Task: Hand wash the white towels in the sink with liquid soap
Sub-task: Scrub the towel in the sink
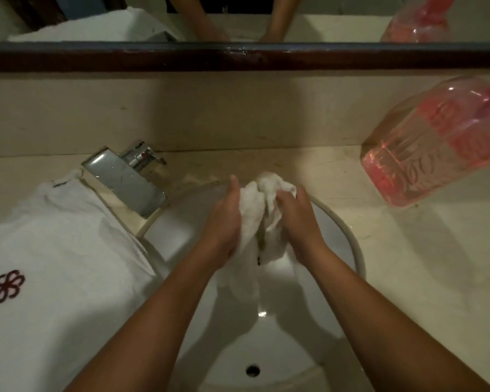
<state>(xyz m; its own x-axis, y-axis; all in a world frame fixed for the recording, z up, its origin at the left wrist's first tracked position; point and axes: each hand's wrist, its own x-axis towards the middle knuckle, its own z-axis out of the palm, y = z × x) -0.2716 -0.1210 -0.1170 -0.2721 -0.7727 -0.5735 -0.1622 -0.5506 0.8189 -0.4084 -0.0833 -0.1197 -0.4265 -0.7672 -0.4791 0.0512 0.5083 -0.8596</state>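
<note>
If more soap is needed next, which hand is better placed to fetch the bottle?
Right, probably: the clear plastic bottle of pink liquid soap stands nearer the right hand; the left hand would cross the bunched white towel.

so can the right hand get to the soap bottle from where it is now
Probably yes: the soap bottle stands on the counter right of the sink, nothing between. But the right hand grips the white towel and would have to let go first.
</note>
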